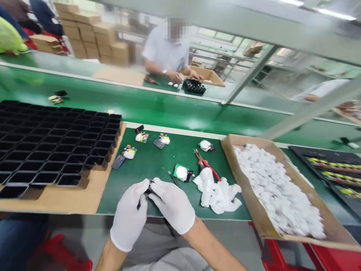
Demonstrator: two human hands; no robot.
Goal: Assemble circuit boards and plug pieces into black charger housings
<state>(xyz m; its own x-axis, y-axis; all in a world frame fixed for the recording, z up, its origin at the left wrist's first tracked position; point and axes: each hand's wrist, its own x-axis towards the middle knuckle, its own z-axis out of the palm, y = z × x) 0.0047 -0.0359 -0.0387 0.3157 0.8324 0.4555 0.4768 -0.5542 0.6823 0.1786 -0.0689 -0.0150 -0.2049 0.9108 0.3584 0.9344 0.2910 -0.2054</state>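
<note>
At lower centre, I'd keep my gloved left hand (pixel 129 219) and right hand (pixel 172 209) pinched steadily together on the small dark part (pixel 149 189), close above the bench (pixel 158 165).

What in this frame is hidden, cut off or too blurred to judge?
- Head view: dark part between left hand and right hand, mostly covered by gloved fingers.
- Black tray, cut by the left edge.
- Small boards, too small and blurred to read.
- White pieces in box, blurred.
</note>
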